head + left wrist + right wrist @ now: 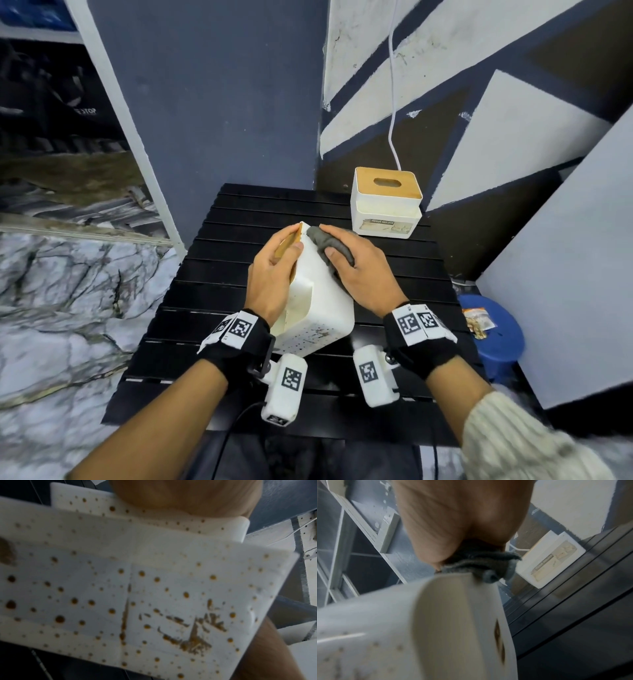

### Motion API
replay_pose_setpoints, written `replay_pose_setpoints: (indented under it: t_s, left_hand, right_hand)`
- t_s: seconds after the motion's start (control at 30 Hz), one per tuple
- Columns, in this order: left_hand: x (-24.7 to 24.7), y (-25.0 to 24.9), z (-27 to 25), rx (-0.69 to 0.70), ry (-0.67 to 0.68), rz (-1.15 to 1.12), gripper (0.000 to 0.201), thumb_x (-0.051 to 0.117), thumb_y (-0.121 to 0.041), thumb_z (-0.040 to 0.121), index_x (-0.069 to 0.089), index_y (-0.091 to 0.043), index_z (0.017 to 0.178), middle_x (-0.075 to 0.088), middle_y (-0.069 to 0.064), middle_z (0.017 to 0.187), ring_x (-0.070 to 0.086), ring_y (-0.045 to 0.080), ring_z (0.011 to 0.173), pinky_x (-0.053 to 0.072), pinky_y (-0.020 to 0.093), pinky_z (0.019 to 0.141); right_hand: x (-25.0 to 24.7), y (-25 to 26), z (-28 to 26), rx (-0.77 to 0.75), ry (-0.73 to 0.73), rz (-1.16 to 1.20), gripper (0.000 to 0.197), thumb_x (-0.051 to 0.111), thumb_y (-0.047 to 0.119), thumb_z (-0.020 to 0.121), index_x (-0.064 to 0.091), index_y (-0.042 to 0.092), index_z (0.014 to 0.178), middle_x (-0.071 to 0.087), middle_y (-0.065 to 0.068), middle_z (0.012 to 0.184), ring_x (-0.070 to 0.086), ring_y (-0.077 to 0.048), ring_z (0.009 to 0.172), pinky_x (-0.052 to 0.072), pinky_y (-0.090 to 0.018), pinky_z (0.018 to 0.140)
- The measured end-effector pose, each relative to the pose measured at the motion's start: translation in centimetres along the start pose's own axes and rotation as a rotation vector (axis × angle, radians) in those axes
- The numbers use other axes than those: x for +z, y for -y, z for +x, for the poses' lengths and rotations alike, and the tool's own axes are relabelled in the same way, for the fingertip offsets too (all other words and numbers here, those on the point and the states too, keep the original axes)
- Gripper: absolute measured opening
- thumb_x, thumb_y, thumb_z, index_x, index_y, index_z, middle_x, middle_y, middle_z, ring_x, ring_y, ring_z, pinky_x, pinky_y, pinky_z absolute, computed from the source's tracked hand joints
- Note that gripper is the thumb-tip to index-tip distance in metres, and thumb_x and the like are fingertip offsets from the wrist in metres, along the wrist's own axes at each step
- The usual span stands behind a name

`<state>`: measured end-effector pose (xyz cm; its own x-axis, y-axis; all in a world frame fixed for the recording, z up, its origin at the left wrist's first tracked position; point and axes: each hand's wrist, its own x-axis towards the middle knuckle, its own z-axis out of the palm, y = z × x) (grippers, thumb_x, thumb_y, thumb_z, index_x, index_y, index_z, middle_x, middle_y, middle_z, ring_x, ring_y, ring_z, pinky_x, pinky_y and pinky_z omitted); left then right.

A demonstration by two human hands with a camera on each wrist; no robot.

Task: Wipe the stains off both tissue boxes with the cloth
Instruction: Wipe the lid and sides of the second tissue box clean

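A white tissue box (322,291) with a wooden lid lies tipped on its side in the middle of the black slatted table (219,291). My left hand (277,270) grips it at the lid end, thumb on the wood. My right hand (356,267) presses a bunched grey cloth (325,243) onto the box's upturned white side. Brown spots and smears cover the near face of this box (154,601), shown close in the left wrist view. The grey cloth (481,563) shows under my right palm against the box (436,615). A second white tissue box (385,202) stands upright at the back right.
A white cable (394,102) hangs down the painted wall behind the second box. A blue stool (493,329) with a snack packet on it stands right of the table. Grey wall panels stand behind and to the right, and a marble-pattern floor lies to the left.
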<state>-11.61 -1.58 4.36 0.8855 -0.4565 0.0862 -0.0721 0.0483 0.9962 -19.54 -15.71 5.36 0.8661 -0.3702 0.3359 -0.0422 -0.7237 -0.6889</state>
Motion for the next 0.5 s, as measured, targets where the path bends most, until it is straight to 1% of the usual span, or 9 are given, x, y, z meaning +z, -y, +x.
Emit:
replay_pose_setpoints:
  t_s: [0.07, 0.13, 0.17, 0.23, 0.3, 0.33, 0.37, 0.43, 0.5]
  left_hand:
    - [-0.1, 0.0, 0.1, 0.002, -0.007, -0.007, 0.026, 0.055, -0.028, 0.099, 0.070, -0.037, 0.119, 0.073, -0.022, 0.104, 0.067, 0.004, 0.098, 0.054, 0.041, 0.098]
    - [0.1, 0.1, 0.1, 0.012, -0.014, 0.000, 0.029, 0.050, -0.032, 0.099, 0.071, -0.038, 0.118, 0.073, -0.019, 0.111, 0.067, 0.004, 0.107, 0.052, 0.040, 0.103]
    - [0.1, 0.2, 0.1, 0.018, -0.022, 0.002, 0.032, 0.045, -0.033, 0.099, 0.071, -0.039, 0.117, 0.073, -0.018, 0.114, 0.065, 0.005, 0.112, 0.050, 0.042, 0.105]
    - [0.1, 0.4, 0.5, 0.010, -0.046, 0.000, 0.039, 0.037, -0.030, 0.101, 0.072, -0.040, 0.116, 0.072, -0.017, 0.118, 0.064, 0.007, 0.117, 0.046, 0.043, 0.109]
    - [0.1, 0.6, 0.6, -0.002, -0.045, -0.012, 0.042, 0.034, -0.028, 0.103, 0.072, -0.044, 0.113, 0.072, -0.015, 0.119, 0.064, 0.007, 0.118, 0.046, 0.042, 0.110]
    - [0.2, 0.5, 0.5, -0.011, -0.030, -0.005, 0.043, 0.033, -0.033, 0.102, 0.072, -0.045, 0.112, 0.073, -0.012, 0.117, 0.064, 0.009, 0.116, 0.047, 0.043, 0.109]
    - [0.4, 0.5, 0.5, -0.022, -0.018, 0.006, 0.043, 0.031, -0.040, 0.100, 0.072, -0.046, 0.111, 0.074, -0.008, 0.114, 0.065, 0.012, 0.114, 0.048, 0.045, 0.107]
    - [0.7, 0.5, 0.4, -0.055, -0.025, 0.046, 0.047, 0.027, -0.053, 0.097, 0.071, -0.045, 0.111, 0.074, -0.003, 0.108, 0.066, 0.018, 0.109, 0.048, 0.048, 0.105]
    - [0.8, 0.5, 0.4, -0.064, -0.030, 0.094, 0.046, 0.023, -0.054, 0.100, 0.066, -0.052, 0.115, 0.074, -0.003, 0.111, 0.065, 0.018, 0.111, 0.046, 0.047, 0.106]
  right_hand:
    - [0.2, -0.2, -0.1, 0.042, -0.040, 0.034, 0.038, 0.052, 0.023, 0.096, 0.053, 0.027, 0.133, 0.058, 0.009, 0.130, 0.050, -0.008, 0.119, 0.037, -0.030, 0.106]
    - [0.4, -0.3, -1.3, 0.065, -0.072, 0.055, 0.038, 0.052, 0.022, 0.095, 0.053, 0.027, 0.133, 0.055, 0.010, 0.133, 0.046, -0.008, 0.123, 0.034, -0.029, 0.109]
    - [0.6, -0.2, -2.0, 0.041, -0.082, 0.036, 0.038, 0.053, 0.022, 0.095, 0.052, 0.028, 0.133, 0.054, 0.012, 0.135, 0.044, -0.008, 0.126, 0.031, -0.029, 0.110]
    - [1.1, 0.4, -3.1, -0.053, -0.074, -0.027, 0.040, 0.051, 0.029, 0.094, 0.051, 0.032, 0.134, 0.051, 0.014, 0.137, 0.040, -0.006, 0.128, 0.028, -0.030, 0.111]
    - [1.4, 1.0, -3.0, -0.147, -0.029, -0.067, 0.042, 0.046, 0.035, 0.094, 0.047, 0.034, 0.136, 0.049, 0.013, 0.140, 0.039, -0.007, 0.131, 0.027, -0.034, 0.112]
    - [1.3, 1.2, -2.4, -0.169, 0.002, -0.084, 0.043, 0.044, 0.036, 0.094, 0.045, 0.035, 0.137, 0.048, 0.013, 0.141, 0.038, -0.008, 0.133, 0.027, -0.038, 0.112]
    - [1.2, 1.3, -1.7, -0.177, 0.026, -0.101, 0.043, 0.043, 0.035, 0.095, 0.043, 0.035, 0.138, 0.047, 0.012, 0.142, 0.037, -0.009, 0.134, 0.027, -0.040, 0.113]
    - [0.7, 1.1, 0.1, -0.158, 0.048, -0.108, 0.043, 0.045, 0.029, 0.097, 0.044, 0.030, 0.139, 0.048, 0.007, 0.143, 0.037, -0.010, 0.134, 0.027, -0.041, 0.113]
    - [0.0, 0.9, 1.4, -0.071, 0.051, -0.069, 0.041, 0.047, 0.026, 0.098, 0.044, 0.027, 0.139, 0.050, 0.005, 0.140, 0.042, -0.012, 0.130, 0.031, -0.041, 0.111]
